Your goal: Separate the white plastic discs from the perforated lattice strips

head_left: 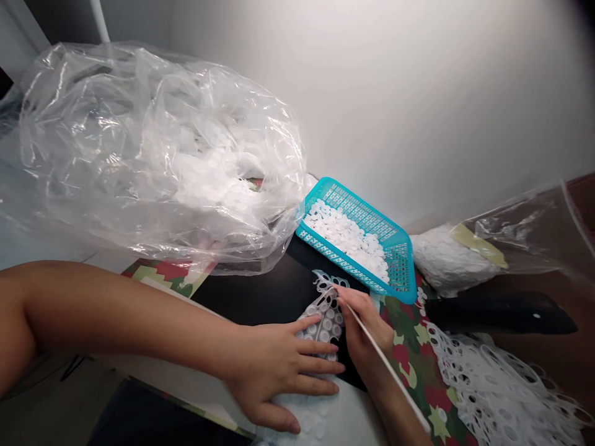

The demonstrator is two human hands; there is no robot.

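My left hand [283,368] lies flat with fingers spread on a translucent white sheet of small round discs [328,325]. In my right hand [365,322] is a thin white stick [393,371], pinched near its upper end, with the fingertips at the sheet's far end. The part by those fingertips is a torn-looking lattice of holes [325,282]; nearer my left hand, discs still fill the sheet. What the stick's tip touches is hidden by the fingers. Beneath the sheet is a black board [246,297].
Behind the board stands a turquoise basket [406,272] holding loose white discs [346,238]. A large clear bag [158,155] with white pieces bulges at left. At right are a filled bag [450,257], a black handle [502,313] and a heap of holed white strips [502,390].
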